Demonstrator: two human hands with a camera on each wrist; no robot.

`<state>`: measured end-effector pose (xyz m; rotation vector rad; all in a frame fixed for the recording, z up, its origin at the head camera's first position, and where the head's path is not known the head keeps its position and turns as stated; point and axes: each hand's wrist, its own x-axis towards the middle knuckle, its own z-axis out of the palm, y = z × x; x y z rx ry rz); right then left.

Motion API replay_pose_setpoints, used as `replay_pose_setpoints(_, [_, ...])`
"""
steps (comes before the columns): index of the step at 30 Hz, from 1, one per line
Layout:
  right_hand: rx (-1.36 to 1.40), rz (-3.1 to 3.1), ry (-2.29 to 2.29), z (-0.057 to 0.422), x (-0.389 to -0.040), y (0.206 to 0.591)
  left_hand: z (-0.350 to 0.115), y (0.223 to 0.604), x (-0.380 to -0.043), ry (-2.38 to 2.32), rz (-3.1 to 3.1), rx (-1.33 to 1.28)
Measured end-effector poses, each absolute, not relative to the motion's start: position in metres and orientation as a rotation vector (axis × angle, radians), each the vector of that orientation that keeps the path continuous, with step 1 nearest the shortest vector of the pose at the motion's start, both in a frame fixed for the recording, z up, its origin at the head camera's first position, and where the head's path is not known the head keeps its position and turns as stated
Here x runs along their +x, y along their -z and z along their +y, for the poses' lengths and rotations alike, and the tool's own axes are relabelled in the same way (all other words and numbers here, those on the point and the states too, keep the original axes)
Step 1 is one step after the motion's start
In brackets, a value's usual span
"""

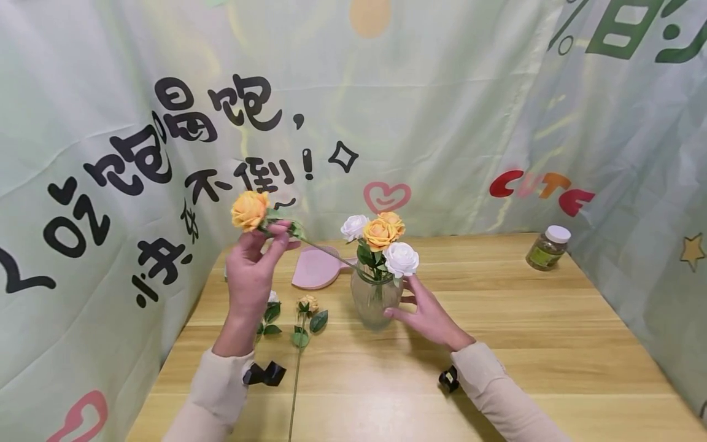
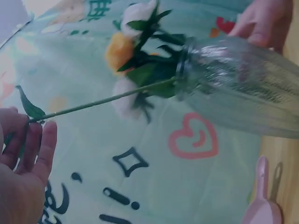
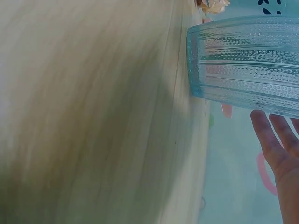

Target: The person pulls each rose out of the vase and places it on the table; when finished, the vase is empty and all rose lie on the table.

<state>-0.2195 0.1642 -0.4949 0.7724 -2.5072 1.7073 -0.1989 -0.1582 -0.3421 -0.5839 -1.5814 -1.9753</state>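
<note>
In the head view my left hand [image 1: 251, 264] pinches the stem of a yellow-orange rose [image 1: 250, 210] just under its bloom. The stem [image 2: 103, 100] slants into the mouth of a ribbed clear glass vase [image 1: 371, 304]. Fingertips of my right hand [image 1: 425, 313] touch the vase's right side, with the thumb toward its front. In the right wrist view those fingers [image 3: 268, 135] are fairly straight against the glass. White roses [image 1: 401, 259] and orange roses [image 1: 380, 234] stand in the vase with green leaves.
A yellow rose [image 1: 307, 303] with a long stem lies left of the vase, and a white rose [image 1: 273, 297] lies partly behind my left wrist. A pink paddle-shaped thing [image 1: 316, 267] rests behind. At the back right stands a white-lidded jar [image 1: 547, 248]. Printed cloth [image 1: 442, 123] surrounds the table.
</note>
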Motion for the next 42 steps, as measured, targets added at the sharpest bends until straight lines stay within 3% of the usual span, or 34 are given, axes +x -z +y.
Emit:
replay_pose_setpoints(12, [0.744, -2.519, -1.692, 0.171, -0.214, 0.492, -0.194, 0.336, -0.205, 2.036, -1.656, -0.301])
replay_pose_setpoints(19, [0.732, -2.513, -1.694, 0.174, -0.213, 0.491, -0.178, 0.387, -0.212, 1.874, -2.379, -0.264])
replay_pose_setpoints(28, [0.698, -2.524, -1.691, 0.177, -0.211, 0.492, -0.138, 0.455, -0.211, 1.714, -2.756, -0.315])
replay_pose_setpoints(42, [0.682, -2.53, -1.683, 0.178, -0.212, 0.496, -0.115, 0.499, -0.213, 1.296, -2.973, -0.427])
